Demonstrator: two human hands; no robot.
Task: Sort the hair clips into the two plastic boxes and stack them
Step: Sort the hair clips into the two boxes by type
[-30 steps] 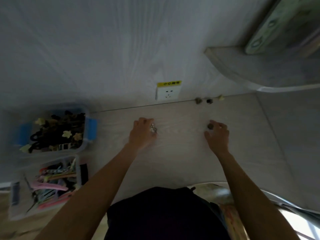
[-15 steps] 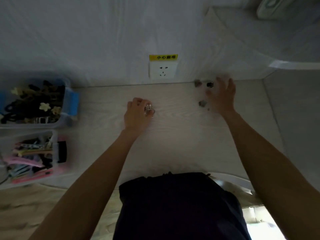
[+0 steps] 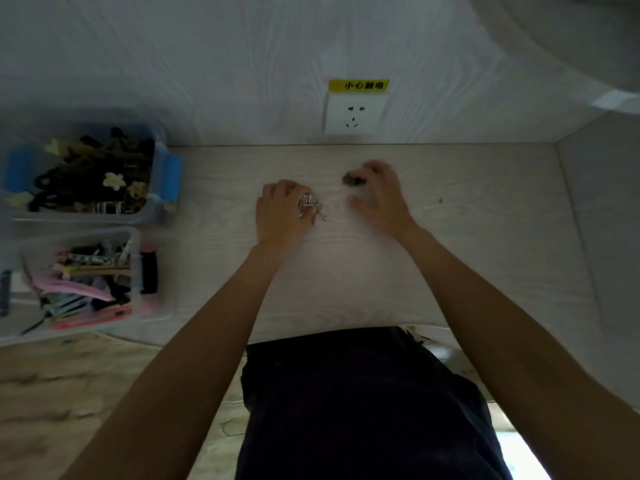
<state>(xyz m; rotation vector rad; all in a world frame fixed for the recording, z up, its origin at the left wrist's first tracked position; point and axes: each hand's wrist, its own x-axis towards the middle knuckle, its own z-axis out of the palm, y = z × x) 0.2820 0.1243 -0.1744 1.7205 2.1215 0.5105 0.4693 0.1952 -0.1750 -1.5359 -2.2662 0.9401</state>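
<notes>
The left hand (image 3: 280, 211) rests knuckles-up on the pale surface (image 3: 467, 258), its grip curled around a small bunch of silver metal clips (image 3: 310, 206) that stick out at its 3 o'clock side. The right hand (image 3: 382, 195) hovers just beside it at 3 o'clock – fingers curled over a small dark clip (image 3: 352, 179), thumb spread apart below; blur hides whether the grip truly pinches it. Well apart at 9 o'clock stand two plastic boxes: the blue-latched box (image 3: 162, 174), holding dark and flower-shaped clips, and nearer the person the clear box (image 3: 136, 247) – filled with long pink and pastel clips. A wall socket (image 3: 355, 114) sits at 12 o'clock.
</notes>
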